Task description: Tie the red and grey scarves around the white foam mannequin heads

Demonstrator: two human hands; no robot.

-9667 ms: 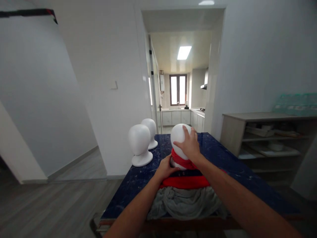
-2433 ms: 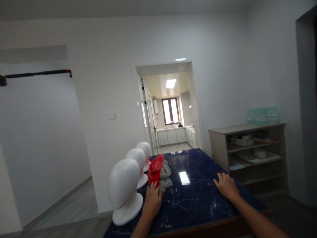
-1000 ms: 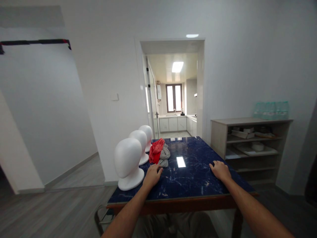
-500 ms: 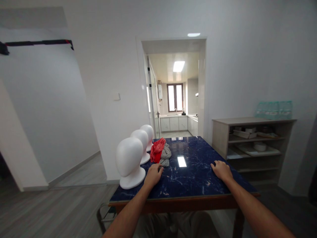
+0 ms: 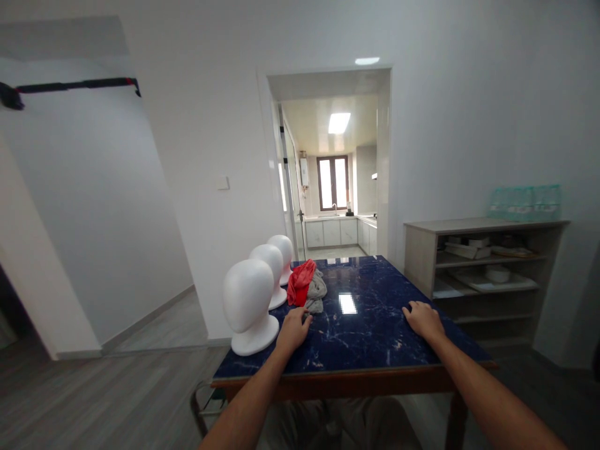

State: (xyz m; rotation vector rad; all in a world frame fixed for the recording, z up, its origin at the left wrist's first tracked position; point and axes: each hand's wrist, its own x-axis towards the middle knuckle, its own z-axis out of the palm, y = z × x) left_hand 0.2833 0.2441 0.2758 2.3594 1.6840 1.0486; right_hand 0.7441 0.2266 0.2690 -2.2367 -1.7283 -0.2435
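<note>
The left hand (image 5: 293,330) and right hand (image 5: 424,320) lie on the blue table (image 5: 375,281), the right one close to the right edge, with a wide stretch of shiny top between them. Their fingers are loose and a bit bent, gripping nothing. Both arms cross the front edge. The red cloth (image 5: 299,284) and gray cloth (image 5: 317,294) lie bunched together just past the left hand; it is hard to tell if its fingertips touch the gray one. The near white head (image 5: 247,297) hides part of the middle white head (image 5: 274,262), which hides part of the far white head (image 5: 282,249). They stand in a row, blocking the left side. The legs (image 5: 389,425) under the table are dark and cut off. On the right, a shelf (image 5: 419,262) holds blurry green bottles (image 5: 525,203).
</note>
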